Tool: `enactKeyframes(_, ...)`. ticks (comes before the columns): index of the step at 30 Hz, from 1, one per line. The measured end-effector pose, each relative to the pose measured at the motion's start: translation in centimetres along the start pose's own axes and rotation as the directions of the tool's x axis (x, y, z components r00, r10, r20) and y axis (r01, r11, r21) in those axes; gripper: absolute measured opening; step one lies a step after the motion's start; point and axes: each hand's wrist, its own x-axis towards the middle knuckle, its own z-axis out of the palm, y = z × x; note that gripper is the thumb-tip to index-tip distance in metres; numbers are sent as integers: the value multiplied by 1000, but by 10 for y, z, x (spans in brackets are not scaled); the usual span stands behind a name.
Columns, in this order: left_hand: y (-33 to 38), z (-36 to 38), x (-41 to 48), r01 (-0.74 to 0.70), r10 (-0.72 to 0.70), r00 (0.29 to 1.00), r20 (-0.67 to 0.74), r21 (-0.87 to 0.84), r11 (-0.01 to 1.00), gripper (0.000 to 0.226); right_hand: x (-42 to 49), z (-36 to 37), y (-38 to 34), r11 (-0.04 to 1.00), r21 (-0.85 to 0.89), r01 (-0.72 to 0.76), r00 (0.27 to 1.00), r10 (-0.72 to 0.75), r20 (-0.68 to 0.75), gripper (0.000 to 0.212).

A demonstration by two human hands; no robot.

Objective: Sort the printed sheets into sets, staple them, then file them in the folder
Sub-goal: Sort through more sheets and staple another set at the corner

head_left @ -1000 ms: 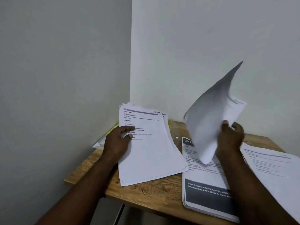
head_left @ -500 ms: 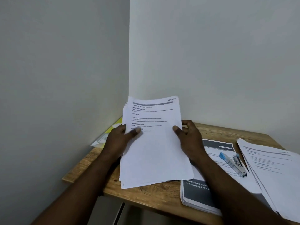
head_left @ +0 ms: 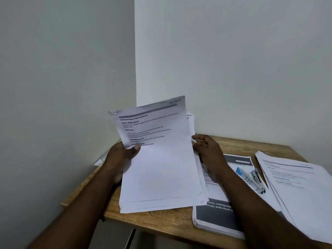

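While the left hand (head_left: 124, 156) pinches the printed sheets (head_left: 159, 169) at their left edge and the right hand (head_left: 209, 150) curls round their right edge, they stand tilted above the table (head_left: 161, 224). Right of the right fingers: stapler (head_left: 251, 178) atop a dark-banded stack (head_left: 215, 217); beyond it, another paper stack (head_left: 298, 187). The sheets hide the tabletop behind them.

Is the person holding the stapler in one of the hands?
No, the stapler lies on a paper stack, while the left hand and the right hand both grip a bundle of sheets.
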Motion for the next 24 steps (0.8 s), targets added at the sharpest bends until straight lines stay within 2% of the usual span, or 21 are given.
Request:
enactKeyframes(3, 2, -2, 0, 29, -29, 1000, -3, 8, 1000, 36, -3, 5, -2, 998, -3, 66, 997, -66, 45, 29)
enactKeyframes(6, 7, -3, -1, 128, -133, 988, -74, -60, 990, 18, -5, 8, -6, 993, 58, 106, 994, -108, 30, 23)
enactKeyframes(8, 7, -1, -3, 155, -158, 986, -44, -62, 986, 30, -6, 10, -8, 994, 66, 90, 995, -93, 35, 14)
enactKeyframes(9, 7, -1, -3, 145, -147, 988, -50, -46, 988, 28, -5, 10, -8, 993, 85, 84, 995, -89, 54, 15)
enactKeyframes(12, 6, 1, -5, 108, -109, 990, -93, -17, 994, 28, -9, 11, -12, 985, 170, 31, 993, -49, 106, 60)
enactKeyframes(13, 6, 1, -4, 102, -103, 991, -86, -14, 995, 30, -9, 11, -14, 983, 182, 29, 994, -48, 101, 64)
enactKeyframes(14, 6, 2, -4, 99, -100, 991, -85, -13, 995, 33, -9, 11, -15, 984, 173, 50, 994, -66, 91, 56)
enactKeyframes(17, 8, 4, -3, 76, -78, 992, -101, -21, 997, 41, -6, 9, -11, 990, 66, 122, 992, -124, 36, 8)
enactKeyframes(18, 7, 3, -1, 71, -72, 991, -112, -21, 997, 42, -6, 9, -9, 992, 47, 120, 992, -121, 27, 2)
enactKeyframes(22, 3, -1, 2, 72, -72, 985, -154, -5, 997, 43, -8, 11, -13, 994, 2, 107, 994, -107, -22, 10)
enactKeyframes(24, 2, -2, 4, 76, -76, 973, -219, -9, 997, 44, -7, 11, -12, 993, -2, 114, 992, -114, -62, 14)
